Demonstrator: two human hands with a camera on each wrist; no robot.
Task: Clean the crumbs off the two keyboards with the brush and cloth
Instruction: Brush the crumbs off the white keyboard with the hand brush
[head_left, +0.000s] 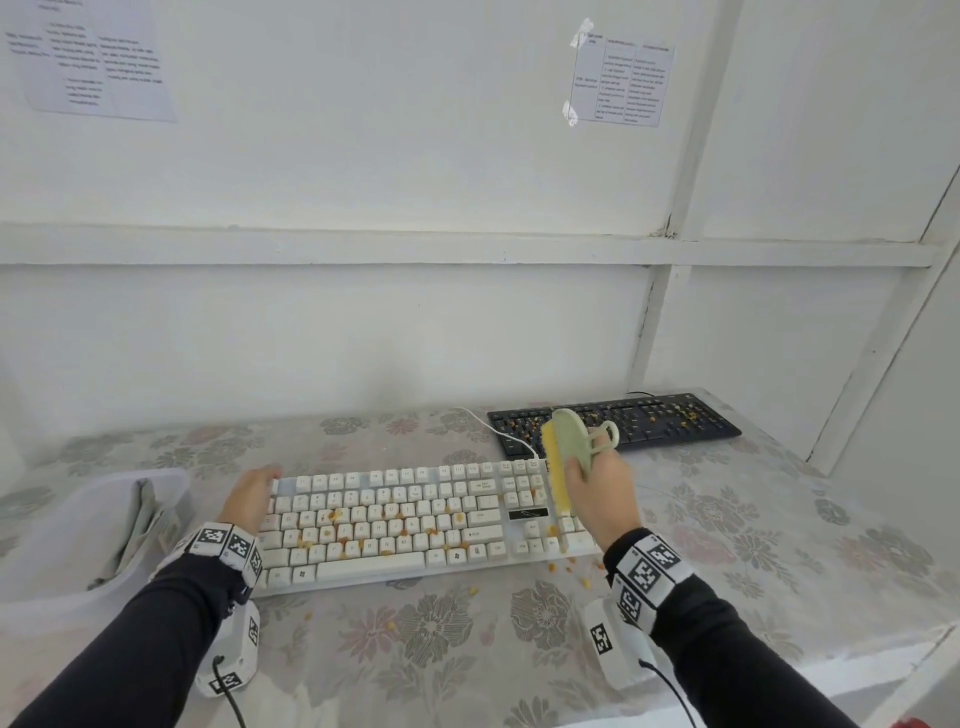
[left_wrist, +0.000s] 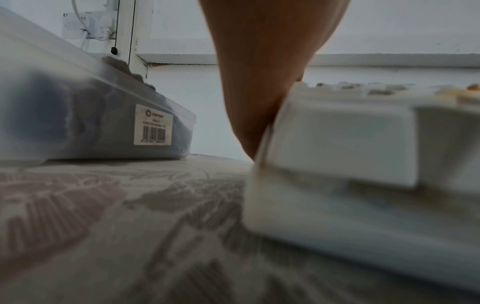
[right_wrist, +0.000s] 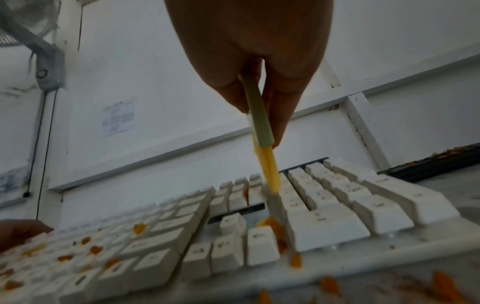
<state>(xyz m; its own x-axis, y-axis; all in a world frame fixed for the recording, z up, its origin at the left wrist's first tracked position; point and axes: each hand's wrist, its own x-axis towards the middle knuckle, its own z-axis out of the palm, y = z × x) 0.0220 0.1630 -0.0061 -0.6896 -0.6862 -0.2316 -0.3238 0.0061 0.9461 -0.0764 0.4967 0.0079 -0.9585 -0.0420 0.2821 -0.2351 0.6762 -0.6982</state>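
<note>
A white keyboard (head_left: 395, 519) strewn with orange crumbs lies in front of me on the table. My right hand (head_left: 597, 493) grips a pale green brush (head_left: 571, 441) with yellow bristles (right_wrist: 269, 170), held on edge above the gap beside the number pad. My left hand (head_left: 252, 493) rests against the keyboard's left end (left_wrist: 337, 160), fingers relaxed. A black keyboard (head_left: 618, 421), also covered in crumbs, sits at the back right. A grey cloth (head_left: 137, 519) lies in the clear bin on the left.
The clear plastic bin (head_left: 47, 551) stands at the left table edge. Loose crumbs (head_left: 569, 569) lie on the floral tablecloth in front of the white keyboard. A white cable (head_left: 498, 426) runs behind it. The wall is close behind.
</note>
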